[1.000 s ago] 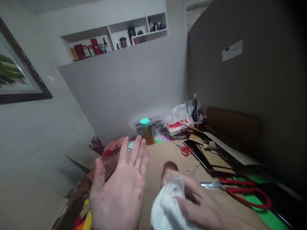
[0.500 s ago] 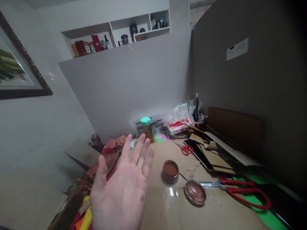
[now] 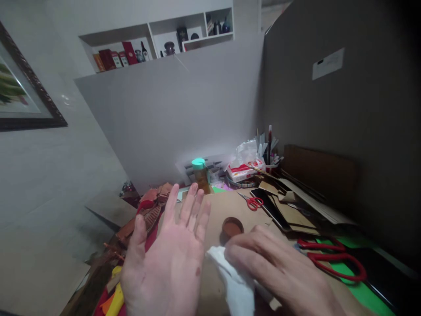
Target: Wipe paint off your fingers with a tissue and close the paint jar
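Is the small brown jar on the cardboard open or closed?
Open. The small brown jar stands upright with no lid, its reddish-brown contents showing from above, just beyond the right hand holding a white tissue.

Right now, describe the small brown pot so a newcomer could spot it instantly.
Start at the big sheet of brown cardboard covering the desk. The small brown pot sits open near its middle, just beyond the right hand pressing a white cloth, with the open left hand beside it. It is the only round, lidless container there; the small red scissors behind it lie flat.
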Demonstrator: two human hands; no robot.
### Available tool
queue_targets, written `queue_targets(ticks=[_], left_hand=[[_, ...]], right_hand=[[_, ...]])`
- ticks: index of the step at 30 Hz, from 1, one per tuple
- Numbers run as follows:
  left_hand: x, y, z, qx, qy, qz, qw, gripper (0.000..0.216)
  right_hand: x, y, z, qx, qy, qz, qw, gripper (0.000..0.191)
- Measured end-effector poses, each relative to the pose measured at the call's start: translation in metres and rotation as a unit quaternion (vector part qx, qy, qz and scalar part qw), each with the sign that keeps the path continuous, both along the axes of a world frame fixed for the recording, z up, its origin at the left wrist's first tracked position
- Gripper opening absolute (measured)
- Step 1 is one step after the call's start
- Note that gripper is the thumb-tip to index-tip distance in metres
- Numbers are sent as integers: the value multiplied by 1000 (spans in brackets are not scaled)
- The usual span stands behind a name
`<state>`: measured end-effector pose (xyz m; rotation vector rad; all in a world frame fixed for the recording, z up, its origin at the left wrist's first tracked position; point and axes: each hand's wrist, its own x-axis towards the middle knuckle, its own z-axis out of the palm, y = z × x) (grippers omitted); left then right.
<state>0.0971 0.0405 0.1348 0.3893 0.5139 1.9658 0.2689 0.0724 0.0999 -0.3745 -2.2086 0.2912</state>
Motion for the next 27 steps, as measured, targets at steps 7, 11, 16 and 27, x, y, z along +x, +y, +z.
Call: queue_targets(ticks=[7,11,16,27], left_hand=[[10,1,-10,-47,-8,-76,996,73],[4,-1,-25,57,-9,-169,984,68],[-1,-3,-25,52,-10,-179,982,75],[-6,-2,-29,102,-30,-206,973,76]], right_hand=[[-12,-7,-11,193,-16,-119,974,20],[-10,-8,-12,220,-10,-110,969,14],[-27,2,-32,222,35,-101,969,22],[-43,10,-55,230,81,-87,966,19]])
